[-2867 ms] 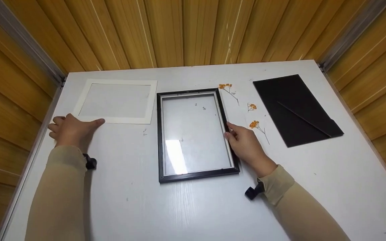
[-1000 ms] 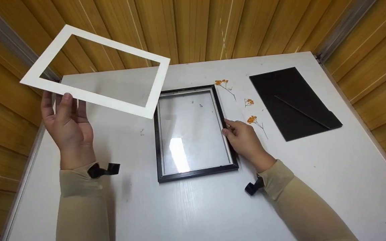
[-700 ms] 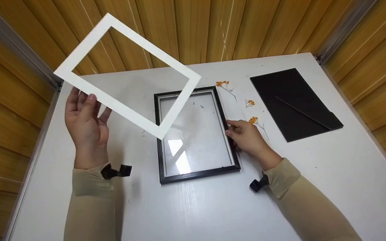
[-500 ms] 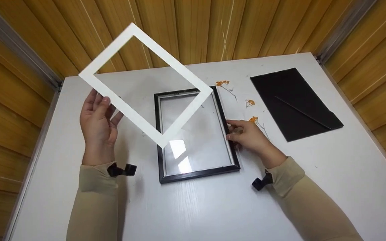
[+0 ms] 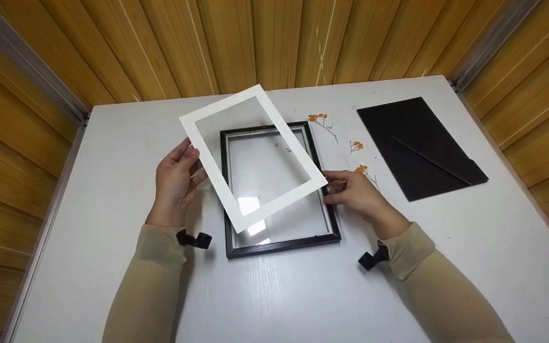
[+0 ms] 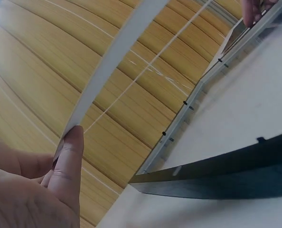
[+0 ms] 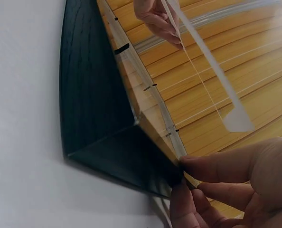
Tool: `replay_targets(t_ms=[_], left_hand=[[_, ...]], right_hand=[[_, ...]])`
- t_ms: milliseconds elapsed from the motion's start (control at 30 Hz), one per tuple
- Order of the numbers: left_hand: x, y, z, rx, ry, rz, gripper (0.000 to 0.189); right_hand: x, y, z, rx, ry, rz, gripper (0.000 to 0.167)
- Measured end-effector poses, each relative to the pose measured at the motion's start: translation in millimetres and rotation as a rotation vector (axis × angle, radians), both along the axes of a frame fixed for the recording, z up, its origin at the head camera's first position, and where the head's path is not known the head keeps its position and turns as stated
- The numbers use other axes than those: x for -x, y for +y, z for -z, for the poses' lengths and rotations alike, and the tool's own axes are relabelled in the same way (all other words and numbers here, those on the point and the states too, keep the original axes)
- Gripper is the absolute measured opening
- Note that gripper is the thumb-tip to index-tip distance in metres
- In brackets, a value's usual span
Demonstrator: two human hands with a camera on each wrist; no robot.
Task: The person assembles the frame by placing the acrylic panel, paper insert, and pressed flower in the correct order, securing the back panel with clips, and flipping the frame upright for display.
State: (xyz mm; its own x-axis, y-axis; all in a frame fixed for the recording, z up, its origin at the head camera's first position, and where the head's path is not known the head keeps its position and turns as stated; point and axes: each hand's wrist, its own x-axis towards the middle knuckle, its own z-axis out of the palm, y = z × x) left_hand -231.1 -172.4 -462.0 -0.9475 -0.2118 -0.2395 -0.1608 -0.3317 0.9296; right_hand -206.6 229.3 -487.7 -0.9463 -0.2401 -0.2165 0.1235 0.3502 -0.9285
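Observation:
A white picture mat [image 5: 211, 166] is held tilted above the black picture frame [image 5: 284, 245] in the head view. My left hand [image 5: 172, 186] pinches the mat's left band between thumb and fingers; the left wrist view shows the thumb [image 6: 70, 156] pressed on its face. The frame lies on the table with a clear pane inside that reflects light. My right hand [image 5: 360, 200] grips the frame's right side, close by the mat's lower right corner. In the right wrist view, thumb and fingers [image 7: 217, 164] are at the frame's rim.
Three dried sprigs with orange flowers [image 5: 361, 170] lie right of the frame, the lowest partly behind my right hand. A black backing board [image 5: 389, 157] with a stand leg [image 5: 432, 162] lies farther right on the white table [image 5: 127, 157]. Wood-patterned walls [image 5: 284, 47] enclose the back and sides.
My left hand has lifted the mat off the table at the left, brought it right over the frame, turned it more upright and lowered it. My right hand stays at the frame's side.

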Motion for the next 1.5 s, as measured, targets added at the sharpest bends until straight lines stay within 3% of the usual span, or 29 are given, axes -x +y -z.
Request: replay_targets(t_ms=[167, 267, 600, 867, 1100, 1267, 1500], left_hand=[[4.2, 9.4, 14.6, 0.016, -0.055, 0.041, 0.051], [5.1, 13.9, 19.7, 0.038, -0.054, 0.062, 0.050], [4.3, 18.6, 32.2, 0.215, -0.065, 0.113, 0.043], [4.4, 20.6, 33.8, 0.239, -0.079, 0.158, 0.044], [4.4, 17.6, 33.8, 0.228, -0.030, 0.260, 0.055], [4.6, 16.2, 33.3, 0.324, 0.001, 0.317, 0.058], [2.6, 16.7, 34.6, 0.483, 0.023, 0.263, 0.045]], right_hand=[[2.0, 1.4, 0.8, 0.027, -0.022, -0.007, 0.077], [1.5, 2.6, 0.7, 0.022, -0.016, -0.004, 0.076], [0.3, 3.1, -2.4, -0.002, -0.025, -0.022, 0.078], [0.3, 2.5, -3.0, -0.030, -0.009, -0.014, 0.076], [-1.1, 2.6, -3.6, -0.074, -0.015, -0.005, 0.076], [-0.3, 2.4, -1.2, -0.081, -0.011, 0.002, 0.075], [-0.6, -0.4, 2.5, -0.015, -0.017, -0.014, 0.075]])
